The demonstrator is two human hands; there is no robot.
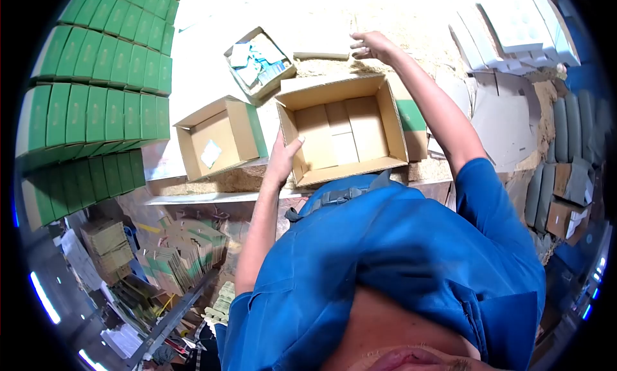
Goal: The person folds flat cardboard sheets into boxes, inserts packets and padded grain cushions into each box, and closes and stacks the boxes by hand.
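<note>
An open cardboard box (321,120) sits at the table's near edge against my body, its bare inside facing up. My left hand (283,159) grips its left wall, thumb over the rim and fingers hidden outside. Beyond the box's far right corner, my right hand (374,46) is stretched out over the table, fingers extended and apart, holding nothing visible. It is nearest to a narrow cardboard edge (321,55). Left of my left hand is a second open box (207,143) with a small white packet (211,153) in it.
A small box (260,91) holds blue and white packets. Green boxes (103,117) are stacked high at left. White cartons (514,30) and grey cardboard sheets (504,117) lie at right. Folded cardboard pieces (180,255) stand below the table's left side.
</note>
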